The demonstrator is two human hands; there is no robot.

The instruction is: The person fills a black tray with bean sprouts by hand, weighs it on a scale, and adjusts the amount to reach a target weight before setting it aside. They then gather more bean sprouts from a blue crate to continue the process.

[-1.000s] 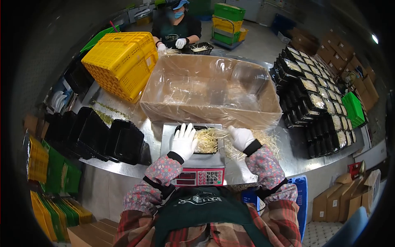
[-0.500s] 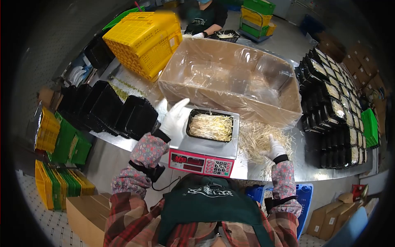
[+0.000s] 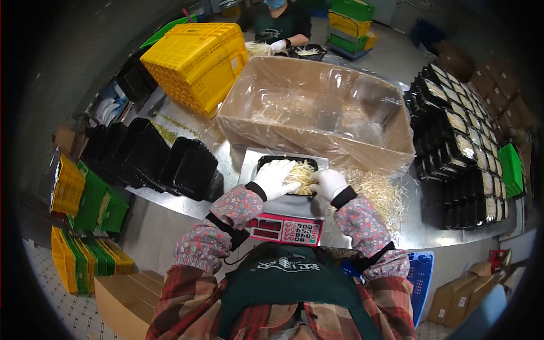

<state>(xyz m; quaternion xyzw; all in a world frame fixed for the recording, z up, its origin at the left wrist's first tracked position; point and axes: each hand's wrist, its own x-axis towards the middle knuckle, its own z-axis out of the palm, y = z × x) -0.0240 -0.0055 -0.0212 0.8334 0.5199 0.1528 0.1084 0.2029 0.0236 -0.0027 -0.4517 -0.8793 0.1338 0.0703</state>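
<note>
A black plastic tray of pale bean sprouts rests on the metal plate of a red-fronted weighing scale. My left hand, in a white glove, lies over the tray's left side with its fingers stretched across the sprouts. At the right rim, my gloved right hand has its fingers curled together against the sprouts; its fingertips are partly hidden. A loose heap of bean sprouts lies on the table right of the scale.
Behind the scale stands a large plastic-lined carton. Stacked black trays and yellow crates are at left. Filled packs are piled at right. Across the table, a co-worker's gloved hand is near another tray.
My left hand has moved right from beside the scale onto the sprouts in the tray. My right hand has left the loose heap and come to the tray's right rim.
</note>
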